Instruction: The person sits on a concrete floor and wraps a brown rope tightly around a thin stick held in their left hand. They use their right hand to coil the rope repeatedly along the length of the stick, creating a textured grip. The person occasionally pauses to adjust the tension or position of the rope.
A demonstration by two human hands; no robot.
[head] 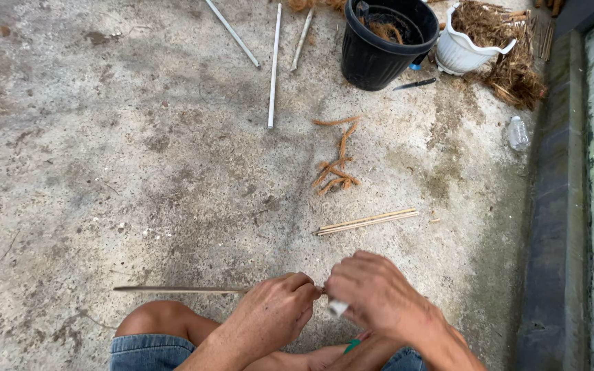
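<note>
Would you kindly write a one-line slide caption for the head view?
Left hand and right hand grip a thin stick over concrete floor, near coir rope.

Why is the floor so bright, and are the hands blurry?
Head view: soft, even daylight brightens the grey concrete floor, with no hard shadows or glare; the left hand and right hand, pinching a thin wooden stick, look sharp; the round black plastic pot leans outward from wide-lens distortion.
</note>
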